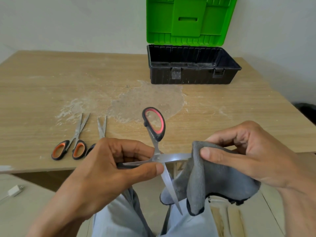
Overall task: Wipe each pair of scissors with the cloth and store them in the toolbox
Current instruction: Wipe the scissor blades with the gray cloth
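My left hand (116,166) grips a pair of red-and-black-handled scissors (154,124) near the pivot, blades spread wide apart. One blade runs right into a grey cloth (213,178), which my right hand (242,154) pinches around that blade. The other blade points down toward my lap. Orange-handled scissors (69,148) lie on the wooden table (42,86) at the left. Beside them lies a third pair (101,128), its handles mostly hidden behind my left hand. The black toolbox (193,65) stands at the back right, its green lid (189,19) upright, its inside looking empty.
A pale dusty smear covers the table's middle. A white plug with a cable (14,191) lies on a beige surface at the lower left. My legs in light trousers are below the table's front edge. A dark object (307,112) sits past the table's right edge.
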A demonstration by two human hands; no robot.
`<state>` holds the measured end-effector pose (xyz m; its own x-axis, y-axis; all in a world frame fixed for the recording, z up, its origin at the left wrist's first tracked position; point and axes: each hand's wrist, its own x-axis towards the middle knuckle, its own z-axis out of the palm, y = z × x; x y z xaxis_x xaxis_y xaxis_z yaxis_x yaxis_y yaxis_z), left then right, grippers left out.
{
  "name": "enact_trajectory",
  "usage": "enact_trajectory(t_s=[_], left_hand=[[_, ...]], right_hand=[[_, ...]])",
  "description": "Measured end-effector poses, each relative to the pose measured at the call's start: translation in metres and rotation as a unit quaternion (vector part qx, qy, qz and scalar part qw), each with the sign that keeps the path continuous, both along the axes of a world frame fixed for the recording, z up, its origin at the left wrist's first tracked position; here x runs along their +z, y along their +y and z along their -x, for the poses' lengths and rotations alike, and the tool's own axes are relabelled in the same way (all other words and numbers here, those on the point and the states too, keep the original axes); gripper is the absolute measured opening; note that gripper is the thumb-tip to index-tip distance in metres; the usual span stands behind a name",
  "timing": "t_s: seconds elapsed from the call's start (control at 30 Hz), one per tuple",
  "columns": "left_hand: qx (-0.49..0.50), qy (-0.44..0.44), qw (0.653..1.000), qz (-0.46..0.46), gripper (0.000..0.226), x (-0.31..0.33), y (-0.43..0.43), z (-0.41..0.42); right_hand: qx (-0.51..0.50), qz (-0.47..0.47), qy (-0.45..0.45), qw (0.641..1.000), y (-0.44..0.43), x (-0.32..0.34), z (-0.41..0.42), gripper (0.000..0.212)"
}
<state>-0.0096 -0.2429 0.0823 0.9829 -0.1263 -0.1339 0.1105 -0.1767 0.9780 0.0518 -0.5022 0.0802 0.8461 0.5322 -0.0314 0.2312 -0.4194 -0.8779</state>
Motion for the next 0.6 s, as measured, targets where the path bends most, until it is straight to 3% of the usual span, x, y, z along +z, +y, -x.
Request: enact_trajectory(t_s=[0.2, 0.37, 0.6], left_hand=[[-0.046, 0.007, 0.999, 0.018, 0.013, -0.001, -0.006, -0.003], [-0.013, -0.045, 0.999, 0.019, 0.016, 0.0, -0.008, -0.001], [0.037, -0.02, 0.995, 0.093, 0.018, 0.004, -0.002, 0.001]], right_hand=[[0.032, -0.015, -0.003, 0.999, 0.021, -0.005, 0.006, 0.018], [0.021, -0.058, 0.02, 0.998, 0.015, -0.007, 0.004, 0.017], [-0.041, -0.167, 0.1, 0.98, -0.017, -0.004, 0.004, 0.045]])
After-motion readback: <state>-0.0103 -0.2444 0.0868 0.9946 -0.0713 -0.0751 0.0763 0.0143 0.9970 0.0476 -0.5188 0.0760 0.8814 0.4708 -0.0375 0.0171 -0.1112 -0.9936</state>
